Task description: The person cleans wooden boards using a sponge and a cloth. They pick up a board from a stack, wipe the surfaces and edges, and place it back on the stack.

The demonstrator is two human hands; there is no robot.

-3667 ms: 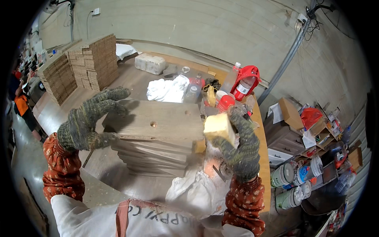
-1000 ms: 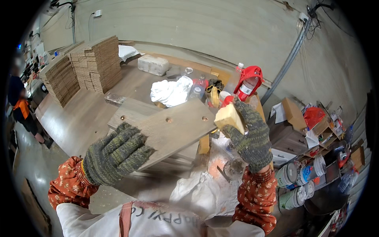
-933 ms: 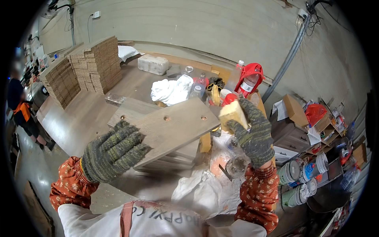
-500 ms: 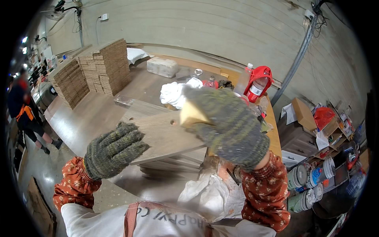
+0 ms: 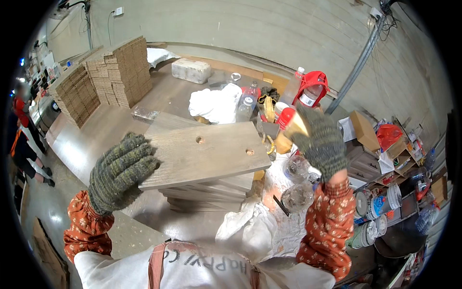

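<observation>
My left hand (image 5: 122, 174), in a dark grey-green knitted glove, grips the left end of a grey-brown wooden board (image 5: 207, 156); its thumb is hidden. Two round holes show in the board's face. Under it lies a stack of similar boards (image 5: 207, 196). My right hand (image 5: 321, 142), gloved alike and smeared by motion, holds a pale yellow sponge-like block (image 5: 297, 124) off the board's right end, above the cluttered side of the table.
Tall stacks of cut board (image 5: 118, 72) stand at the far left. White cloth (image 5: 215, 103), clear bottles (image 5: 245, 110) and a red-covered bottle (image 5: 312, 91) sit beyond the board. Clear plastic containers (image 5: 297, 196) lie at right. Paint buckets (image 5: 363, 204) stand lower right; another person (image 5: 26, 149) is far left.
My right hand has moved right with the yellow block, off the board, uncovering its right end and second hole. My left hand still holds the board, whose left end sits slightly further left.
</observation>
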